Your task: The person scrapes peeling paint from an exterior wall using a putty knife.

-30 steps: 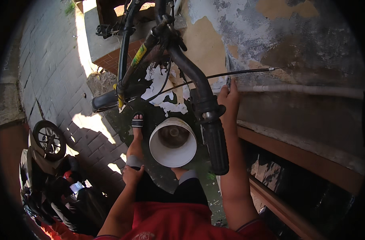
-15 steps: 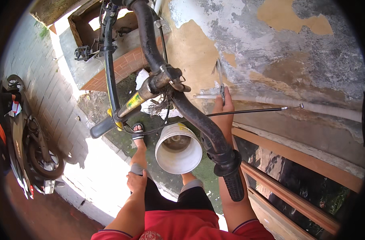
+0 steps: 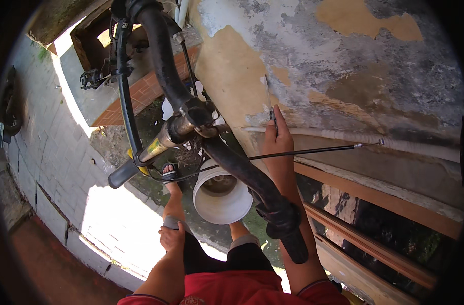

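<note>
Black steel brake cable (image 3: 313,150) is stretching across the peeling wall, and I am seeing the right hand (image 3: 278,147) pinching its near end beside the black bicycle handlebar (image 3: 232,162). My left hand (image 3: 172,236) is resting loosely curled on my knee, near the white plastic bucket (image 3: 220,201).

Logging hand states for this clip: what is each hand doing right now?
Left hand: resting on the left knee, holding nothing visible.
Right hand: raised, fingers pinching a thin dark tool beside the handlebar.

Hard daylight, glaring patch on the paved floor (image 3: 115,223) (blown out), deep shadows, sharp focus, dark bent fisheye rim
</note>
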`<state>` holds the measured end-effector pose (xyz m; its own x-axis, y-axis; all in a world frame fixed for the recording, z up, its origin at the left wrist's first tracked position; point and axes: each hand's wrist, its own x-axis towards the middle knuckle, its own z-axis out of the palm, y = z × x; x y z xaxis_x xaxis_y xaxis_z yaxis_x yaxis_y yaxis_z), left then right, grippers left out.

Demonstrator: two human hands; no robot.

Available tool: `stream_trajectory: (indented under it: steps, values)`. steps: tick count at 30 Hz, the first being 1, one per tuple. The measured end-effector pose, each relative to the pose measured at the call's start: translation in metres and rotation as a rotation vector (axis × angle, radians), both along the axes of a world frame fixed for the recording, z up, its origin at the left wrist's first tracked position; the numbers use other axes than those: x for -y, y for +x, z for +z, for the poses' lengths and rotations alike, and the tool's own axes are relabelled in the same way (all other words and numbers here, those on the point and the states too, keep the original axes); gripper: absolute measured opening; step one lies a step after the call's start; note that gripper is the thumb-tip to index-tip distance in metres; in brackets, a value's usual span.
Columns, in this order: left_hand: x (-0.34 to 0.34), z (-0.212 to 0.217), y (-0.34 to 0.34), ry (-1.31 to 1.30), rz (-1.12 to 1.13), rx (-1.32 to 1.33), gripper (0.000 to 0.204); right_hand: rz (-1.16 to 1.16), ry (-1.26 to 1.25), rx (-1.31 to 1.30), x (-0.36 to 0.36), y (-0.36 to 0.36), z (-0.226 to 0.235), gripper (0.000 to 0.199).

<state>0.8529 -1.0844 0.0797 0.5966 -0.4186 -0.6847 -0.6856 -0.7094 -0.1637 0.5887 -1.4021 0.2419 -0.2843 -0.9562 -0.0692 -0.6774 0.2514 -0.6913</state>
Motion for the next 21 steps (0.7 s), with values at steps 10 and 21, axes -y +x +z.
stream_trajectory:
  steps: [10,21]
  values:
    - [0.000,-0.002,-0.005,-0.025,0.019,-0.017,0.065,-0.050,0.265,-0.189,-0.023,-0.012,0.080,0.042]
    - [-0.008,-0.001,0.000,-0.007,0.065,-0.014,0.066,0.025,0.219,-0.307,0.013,-0.011,-0.004,0.040]
